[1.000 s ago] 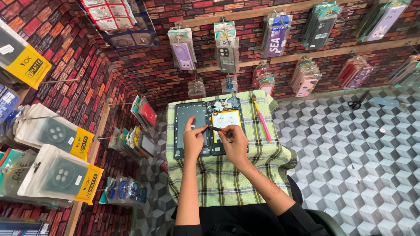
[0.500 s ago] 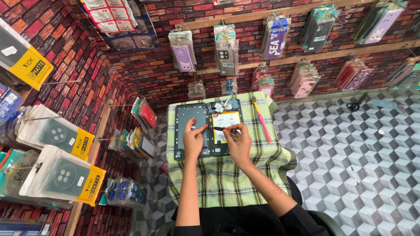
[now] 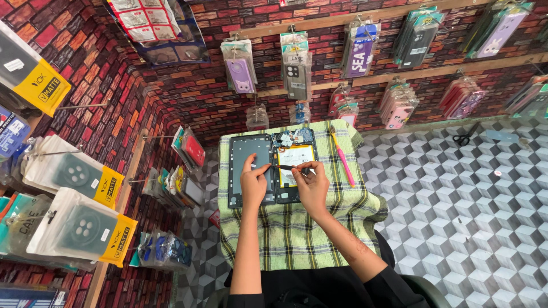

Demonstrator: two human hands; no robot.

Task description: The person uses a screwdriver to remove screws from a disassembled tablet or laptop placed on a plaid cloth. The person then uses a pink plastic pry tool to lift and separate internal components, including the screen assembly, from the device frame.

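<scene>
Opened tablet [image 3: 294,166] lying on the checked cloth [image 3: 297,228]: the left hand [image 3: 254,181] is pressing flat on the detached back panel [image 3: 251,168] while the right hand [image 3: 313,185] is pinching a slim tool [image 3: 291,168] over the battery, a probing step demanding a steady tip.

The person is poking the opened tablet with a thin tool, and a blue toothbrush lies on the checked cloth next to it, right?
Not quite: the head view shows the toothbrush is pink, not blue. It does lie on the checked cloth beside the opened tablet, which the right hand works with a thin tool.
</scene>
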